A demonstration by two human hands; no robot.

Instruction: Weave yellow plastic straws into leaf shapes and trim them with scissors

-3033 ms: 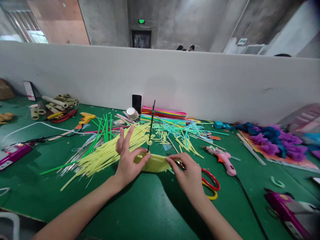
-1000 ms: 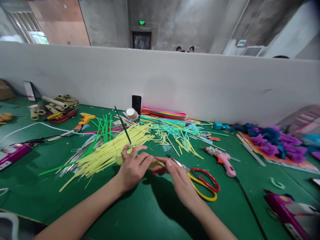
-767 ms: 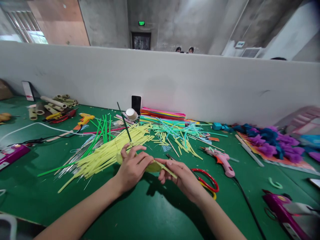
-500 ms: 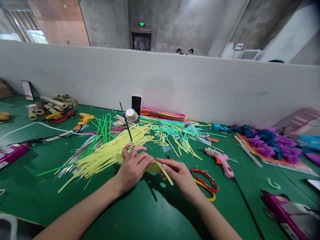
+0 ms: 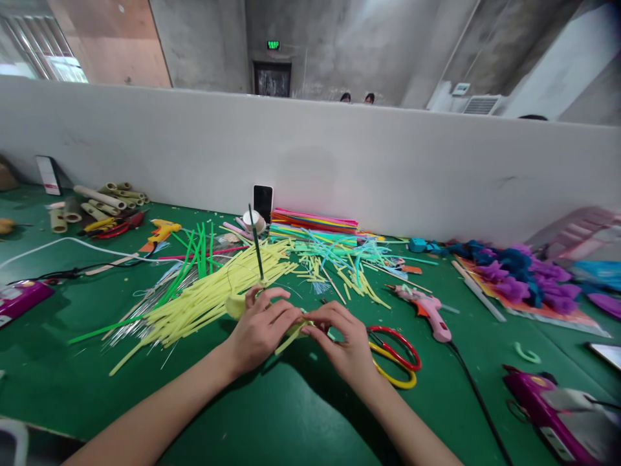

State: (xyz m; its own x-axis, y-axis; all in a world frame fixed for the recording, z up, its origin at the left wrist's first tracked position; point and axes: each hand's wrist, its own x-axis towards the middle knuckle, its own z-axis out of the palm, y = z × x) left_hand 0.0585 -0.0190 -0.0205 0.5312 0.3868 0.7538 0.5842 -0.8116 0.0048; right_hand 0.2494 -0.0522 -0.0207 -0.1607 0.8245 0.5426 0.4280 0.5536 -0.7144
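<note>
My left hand [image 5: 264,323] is closed around a pale yellow-green piece [image 5: 235,306], mostly hidden by the fingers. From behind the hand a thin dark green stem [image 5: 257,249] rises almost upright. My right hand [image 5: 343,336] pinches a yellow-green pipe cleaner [image 5: 287,342] close to the left fingertips, and its free end points down to the left. Just left of the hands lies a large heap of yellow pipe cleaners [image 5: 208,298]. Scissors with red and yellow handles [image 5: 395,349] rest right of my right hand.
A pink glue gun [image 5: 427,309] lies to the right, near purple and blue fuzzy flowers [image 5: 524,275]. At the back are a phone [image 5: 262,202], a paper cup [image 5: 254,222] and coloured pipe cleaners [image 5: 315,223]. Bamboo pieces [image 5: 104,200] and a yellow glue gun [image 5: 163,230] lie left.
The pipe cleaner's free end, which pointed down to the right, now points down to the left beneath the fingers. The dark stem has shifted right and stands more upright.
</note>
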